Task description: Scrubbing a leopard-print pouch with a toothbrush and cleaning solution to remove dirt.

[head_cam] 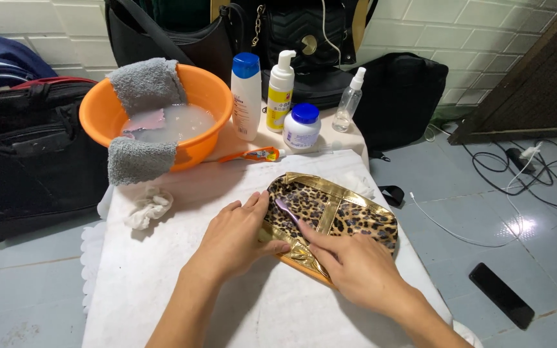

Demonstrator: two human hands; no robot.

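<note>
Pressing leopard pouch (pixel 343 212) flat w/ left hand (pixel 236 238) — fingers spread, right hand (pixel 352 267) clamped on purple brush (pixel 286 209), orange basin (pixel 98 113) nearby

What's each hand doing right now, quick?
Left hand: open, pressed flat on the pouch.
Right hand: closed on a purple brush, its tip on the pouch.

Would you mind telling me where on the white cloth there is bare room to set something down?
Free: the near-left stretch of the white cloth, below the crumpled rag and beside the left hand. Crowded: the far edge, with orange basin, bottles and jar; the right, under the leopard pouch and right hand.
</note>
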